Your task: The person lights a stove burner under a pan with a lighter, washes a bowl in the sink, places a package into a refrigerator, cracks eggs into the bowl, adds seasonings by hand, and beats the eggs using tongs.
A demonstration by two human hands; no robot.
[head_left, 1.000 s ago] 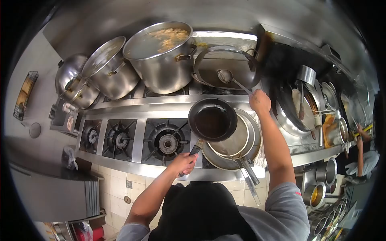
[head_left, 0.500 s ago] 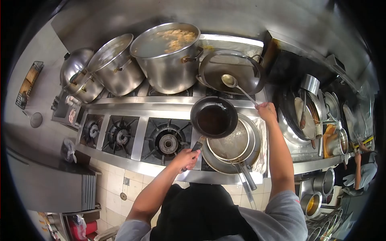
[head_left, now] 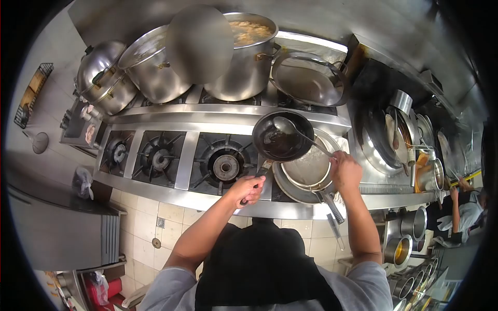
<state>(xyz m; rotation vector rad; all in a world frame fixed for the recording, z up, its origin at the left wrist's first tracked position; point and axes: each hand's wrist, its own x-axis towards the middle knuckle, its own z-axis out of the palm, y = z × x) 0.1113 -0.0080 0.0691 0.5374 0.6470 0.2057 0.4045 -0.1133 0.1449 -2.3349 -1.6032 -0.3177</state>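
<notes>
My left hand [head_left: 248, 190] is closed around the handle of a dark frying pan [head_left: 263, 130], which is raised above the stove with a little dark liquid in its bottom. My right hand [head_left: 346, 171] grips the handle of a metal ladle [head_left: 285, 125]. The ladle's bowl is inside the pan; whether it touches the bottom I cannot tell. Below and to the right of the pan lies a round strainer [head_left: 306, 170], partly hidden by the pan, on top of a wider pan. Their handles point toward me.
Steel stockpots [head_left: 241, 75] and a wok [head_left: 308, 78] stand along the back; a round blurred patch hides part of the largest pot. Gas burners [head_left: 226, 167] are to the left. More pans and a saucepan [head_left: 429, 176] sit at right. Another person [head_left: 461, 207] is at far right.
My right hand has come down and nearer, bringing the ladle from over the wok into the frying pan. My left hand keeps its hold on the pan. The view has shifted slightly.
</notes>
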